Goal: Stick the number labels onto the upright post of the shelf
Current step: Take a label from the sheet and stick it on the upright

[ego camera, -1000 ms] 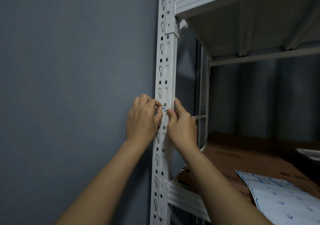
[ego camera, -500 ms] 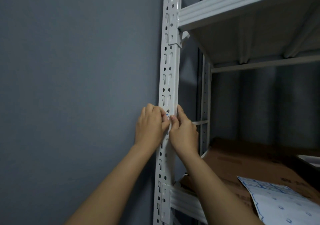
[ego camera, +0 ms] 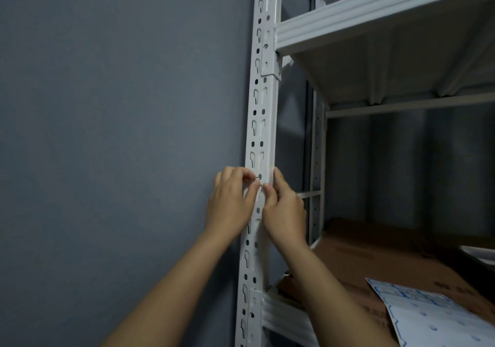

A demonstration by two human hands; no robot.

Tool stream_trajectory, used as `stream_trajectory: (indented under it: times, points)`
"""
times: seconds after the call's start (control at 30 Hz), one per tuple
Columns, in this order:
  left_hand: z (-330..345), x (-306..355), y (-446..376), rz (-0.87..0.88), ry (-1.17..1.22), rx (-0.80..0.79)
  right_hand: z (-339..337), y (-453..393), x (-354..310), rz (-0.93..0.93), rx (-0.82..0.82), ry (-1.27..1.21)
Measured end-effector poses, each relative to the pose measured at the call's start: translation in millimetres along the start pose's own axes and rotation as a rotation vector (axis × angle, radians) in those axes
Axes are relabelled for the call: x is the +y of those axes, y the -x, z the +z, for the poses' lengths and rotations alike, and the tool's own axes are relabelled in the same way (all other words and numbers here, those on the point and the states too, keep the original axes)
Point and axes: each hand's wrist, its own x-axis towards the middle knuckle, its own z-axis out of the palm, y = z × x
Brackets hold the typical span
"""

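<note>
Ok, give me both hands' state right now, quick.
Left hand: fingers curled, pinching a small label against the upright post.
Right hand: fingertips pressing on the post; whether it grips the label cannot be told.

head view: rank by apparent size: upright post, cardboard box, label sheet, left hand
1. upright post, runs top to bottom of the frame
2. cardboard box, partly covered
3. label sheet, cropped by the frame edge
4. left hand, smallest
</note>
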Motion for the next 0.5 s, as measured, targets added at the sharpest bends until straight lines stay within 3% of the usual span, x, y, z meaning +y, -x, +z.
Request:
stream_trajectory:
  times: [0.23,0.5]
  points:
    - [4,-6,0,0.08,-0.048,0.126,2,-3,5,-0.024,0.01,0.002]
    - [14,-4,-5,0.014,0.021,0.138,5,-1,5,-0.024,0.03,0.016]
